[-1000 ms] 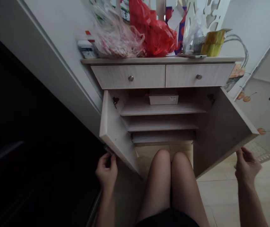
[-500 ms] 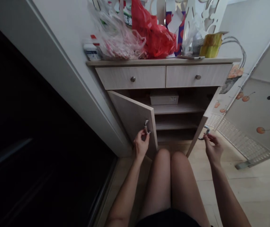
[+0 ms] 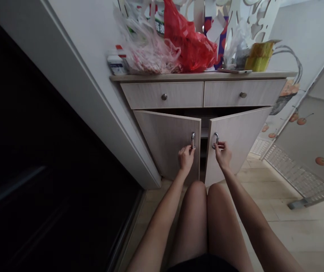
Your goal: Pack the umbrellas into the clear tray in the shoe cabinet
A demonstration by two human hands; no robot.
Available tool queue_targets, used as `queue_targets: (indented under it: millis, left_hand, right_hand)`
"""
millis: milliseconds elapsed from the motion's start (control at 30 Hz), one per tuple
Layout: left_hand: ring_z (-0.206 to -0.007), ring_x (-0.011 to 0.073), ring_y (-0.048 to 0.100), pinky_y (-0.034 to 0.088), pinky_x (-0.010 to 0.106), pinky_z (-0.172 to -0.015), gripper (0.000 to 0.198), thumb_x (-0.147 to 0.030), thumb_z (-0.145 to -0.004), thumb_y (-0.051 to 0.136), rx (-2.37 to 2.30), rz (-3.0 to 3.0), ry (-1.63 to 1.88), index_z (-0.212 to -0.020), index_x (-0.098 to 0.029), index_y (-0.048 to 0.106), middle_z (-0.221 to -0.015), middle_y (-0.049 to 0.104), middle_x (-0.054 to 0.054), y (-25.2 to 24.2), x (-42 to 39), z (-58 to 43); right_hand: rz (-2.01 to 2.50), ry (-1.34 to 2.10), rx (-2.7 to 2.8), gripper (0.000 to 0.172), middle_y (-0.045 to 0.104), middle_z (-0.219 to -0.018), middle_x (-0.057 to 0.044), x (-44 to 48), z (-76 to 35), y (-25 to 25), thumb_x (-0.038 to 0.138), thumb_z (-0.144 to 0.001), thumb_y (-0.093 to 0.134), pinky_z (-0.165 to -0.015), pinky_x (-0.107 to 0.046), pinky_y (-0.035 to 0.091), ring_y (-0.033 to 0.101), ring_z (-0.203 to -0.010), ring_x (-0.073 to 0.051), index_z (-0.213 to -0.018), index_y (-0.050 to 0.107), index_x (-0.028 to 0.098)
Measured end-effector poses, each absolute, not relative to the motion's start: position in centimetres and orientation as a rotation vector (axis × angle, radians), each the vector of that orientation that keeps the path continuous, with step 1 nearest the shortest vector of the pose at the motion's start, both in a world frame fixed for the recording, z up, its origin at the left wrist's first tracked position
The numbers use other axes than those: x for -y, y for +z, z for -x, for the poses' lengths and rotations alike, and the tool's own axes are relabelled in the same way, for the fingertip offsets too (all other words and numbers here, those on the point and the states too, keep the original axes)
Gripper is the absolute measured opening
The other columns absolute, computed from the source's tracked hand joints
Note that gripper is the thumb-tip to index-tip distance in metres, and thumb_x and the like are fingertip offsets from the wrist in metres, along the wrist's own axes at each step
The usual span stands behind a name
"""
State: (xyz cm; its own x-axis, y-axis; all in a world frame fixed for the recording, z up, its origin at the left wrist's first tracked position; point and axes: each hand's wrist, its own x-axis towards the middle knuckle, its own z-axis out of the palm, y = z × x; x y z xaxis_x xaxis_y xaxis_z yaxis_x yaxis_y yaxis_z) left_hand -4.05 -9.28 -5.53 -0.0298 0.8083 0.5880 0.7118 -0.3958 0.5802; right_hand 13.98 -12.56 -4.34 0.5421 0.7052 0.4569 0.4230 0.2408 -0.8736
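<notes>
"Is that left hand [image 3: 186, 158] gripping something?"

"Yes, curled nearly closed on the arched left handle [image 3: 193, 139]; the right hand [image 3: 223, 154] pinches the right handle [image 3: 216, 134]. Both forearms slant inward towards the cabinet [image 3: 144, 95]."

"And the left door [image 3: 170, 139]?"

"Ajar on the cabinet's front, like the right door [image 3: 237, 138]: long edges upright, narrow gap between, each hand nearest its own."

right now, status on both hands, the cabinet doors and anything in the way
Left hand on left handle, right hand on right handle. Cabinet doors both ajar, edges apart. Knees close in front; contact unclear.
</notes>
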Motion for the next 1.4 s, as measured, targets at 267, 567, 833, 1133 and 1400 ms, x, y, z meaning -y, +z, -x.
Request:
queue_targets:
  millis: [267,567,833,1133,1400]
  left_hand:
    - [-0.090,0.0208,0.066,0.043,0.033,-0.083,0.010,-0.022,-0.092,0.060,-1.725,-2.159,1.283,-0.097,-0.016,0.067,-0.097,0.073,0.012,-4.7,6.6,2.1]
    - [-0.093,0.0215,0.066,0.041,0.033,-0.083,0.013,-0.025,-0.093,0.059,-1.799,-2.227,1.179,-0.098,-0.017,0.067,-0.098,0.074,0.011,-3.9,4.3,1.2]
    - [-0.093,0.0229,0.067,0.043,0.034,-0.083,0.014,-0.026,-0.093,0.060,-1.833,-2.239,1.130,-0.099,-0.017,0.069,-0.099,0.073,0.013,-3.5,2.2,0.4]
    - [-0.093,0.0238,0.067,0.043,0.035,-0.085,0.016,-0.024,-0.092,0.060,-1.845,-2.236,1.091,-0.102,-0.015,0.070,-0.099,0.073,0.016,-3.0,0.7,0.0]
    - [-0.097,0.0242,0.067,0.043,0.035,-0.089,0.019,-0.024,-0.093,0.057,-1.853,-2.191,1.045,-0.106,-0.016,0.069,-0.104,0.073,0.016,-2.5,0.0,-0.4]
  right_hand:
    - [1.445,0.196,1.083,0.039,0.071,-0.092,-0.009,8.7,-12.6,-3.9,0.058,-0.087,0.047,-0.073,-0.032,0.043,0.065,-0.079,-0.021,-0.091,0.057,0.020]
    - [1.438,0.194,1.097,0.038,0.070,-0.092,-0.009,5.2,-12.1,-3.7,0.056,-0.088,0.046,-0.072,-0.031,0.042,0.064,-0.079,-0.020,-0.090,0.057,0.019]
    - [1.483,0.198,1.128,0.035,0.069,-0.093,-0.009,2.9,-11.9,-3.7,0.052,-0.090,0.045,-0.073,-0.031,0.041,0.063,-0.078,-0.020,-0.093,0.056,0.019]
    - [1.462,0.189,1.132,0.032,0.067,-0.089,-0.010,0.6,-12.1,-4.0,0.049,-0.089,0.046,-0.073,-0.031,0.041,0.058,-0.073,-0.019,-0.091,0.056,0.018]
    - [1.408,0.189,1.102,0.037,0.066,-0.088,-0.011,-1.1,-12.0,-4.3,0.054,-0.088,0.046,-0.075,-0.035,0.044,0.059,-0.074,-0.021,-0.089,0.056,0.018]
